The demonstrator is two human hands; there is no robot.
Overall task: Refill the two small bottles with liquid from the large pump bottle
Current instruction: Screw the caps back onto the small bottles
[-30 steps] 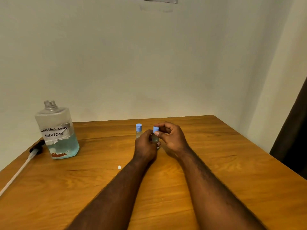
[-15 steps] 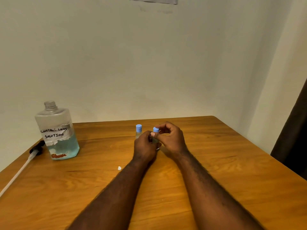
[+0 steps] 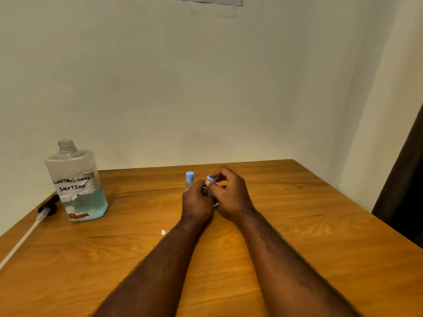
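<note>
Held bottle (image 3: 211, 179): mid-table between both hands; likely light, slick, squashy plastic.
Left hand (image 3: 196, 199): fingers curled round its body, the sound hold.
Right hand (image 3: 231, 195): pinches its blue top.
Second bottle (image 3: 189, 180): just behind, capped.
Big bottle (image 3: 76, 186): far left, neck open.

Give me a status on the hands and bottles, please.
Left hand grips one small bottle, right hand pinches its blue cap. Other small bottle capped, standing behind. Large bottle open, pump lying beside.
</note>
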